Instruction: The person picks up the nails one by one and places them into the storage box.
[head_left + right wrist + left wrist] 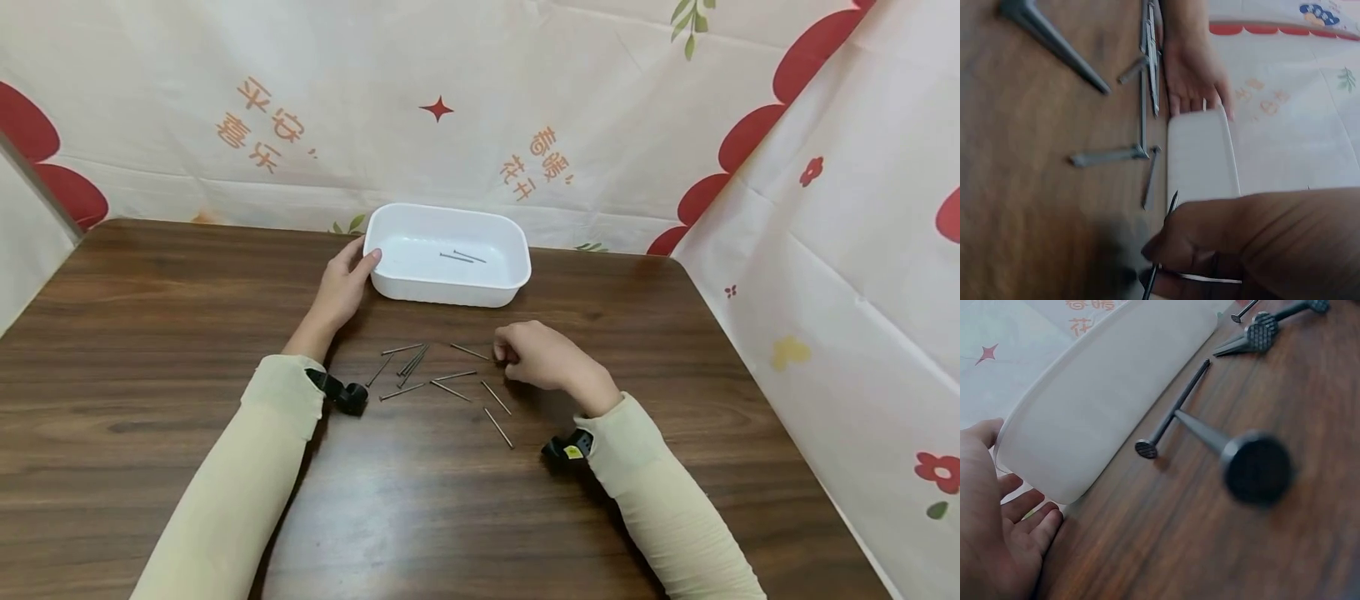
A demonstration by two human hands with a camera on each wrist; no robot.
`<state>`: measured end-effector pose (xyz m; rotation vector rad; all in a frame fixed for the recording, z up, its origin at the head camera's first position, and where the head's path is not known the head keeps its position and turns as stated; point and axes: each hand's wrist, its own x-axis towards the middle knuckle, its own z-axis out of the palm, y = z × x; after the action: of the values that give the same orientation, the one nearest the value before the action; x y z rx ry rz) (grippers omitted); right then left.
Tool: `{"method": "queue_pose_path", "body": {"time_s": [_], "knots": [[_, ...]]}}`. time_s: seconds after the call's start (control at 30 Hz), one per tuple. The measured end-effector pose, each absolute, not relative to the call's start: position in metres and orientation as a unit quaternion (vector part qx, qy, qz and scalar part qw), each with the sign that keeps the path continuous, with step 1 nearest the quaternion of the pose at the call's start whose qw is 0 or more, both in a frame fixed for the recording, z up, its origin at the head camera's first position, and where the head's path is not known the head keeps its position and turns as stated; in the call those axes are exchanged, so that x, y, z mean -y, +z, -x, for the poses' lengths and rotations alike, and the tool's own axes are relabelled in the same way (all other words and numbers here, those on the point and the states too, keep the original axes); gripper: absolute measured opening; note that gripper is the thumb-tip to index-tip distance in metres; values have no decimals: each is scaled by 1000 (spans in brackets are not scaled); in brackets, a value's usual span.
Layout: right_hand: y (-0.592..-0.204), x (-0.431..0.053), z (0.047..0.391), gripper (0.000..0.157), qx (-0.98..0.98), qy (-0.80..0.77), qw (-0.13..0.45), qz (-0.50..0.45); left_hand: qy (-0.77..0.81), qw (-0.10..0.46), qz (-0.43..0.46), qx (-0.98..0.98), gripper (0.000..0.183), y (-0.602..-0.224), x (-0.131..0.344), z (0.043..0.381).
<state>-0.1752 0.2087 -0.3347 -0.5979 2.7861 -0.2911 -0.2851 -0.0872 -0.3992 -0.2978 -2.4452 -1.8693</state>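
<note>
A white plastic box point(450, 293) stands near the far edge of the table with two nails point(457, 257) lying inside. My left hand point(343, 283) grips its left end, thumb over the rim and fingers along the outer wall. In the right wrist view, my right hand point(1210, 244) pinches a nail point(1171, 206) between thumb and fingertips, pointed end showing past them. The head view hides that nail behind the hand point(542, 354). On the table in front of the box lie several loose nails point(451, 390), some crossing; one nail point(468, 351) lies just left of the right hand.
Dark wood-grain table point(150, 375) under everything. A pale printed cloth point(375, 100) hangs behind the table and along its right side. Each wrist wears a black strapped camera point(348, 397). In the left wrist view, a large nail head point(1259, 469) looms close to the lens.
</note>
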Motion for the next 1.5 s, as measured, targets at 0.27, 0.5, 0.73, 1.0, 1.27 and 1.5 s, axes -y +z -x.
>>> {"method": "queue_pose_path", "body": {"time_s": [0.27,0.5,0.73,1.0,1.27,1.5], "knots": [[-325,-222,187,20,-945,-159,112,263,-625,9,92,775,63,-399,86,287],[-298,-222,208,26,-939,-169,112,277,-649,5,93,755,63,-400,87,288],[-269,-213,240,23,-939,-158,106,285,-642,10,88,762,66,-398,87,286],[-254,-199,279,22,-935,-131,129,302,-640,4,80,764,65,-399,86,287],[-260,-186,318,21,-946,-128,143,262,-650,-1,81,756,64,-397,87,286],[-266,-175,345,25,-955,-98,174,221,-649,-4,85,756,66,-395,89,286]]}}
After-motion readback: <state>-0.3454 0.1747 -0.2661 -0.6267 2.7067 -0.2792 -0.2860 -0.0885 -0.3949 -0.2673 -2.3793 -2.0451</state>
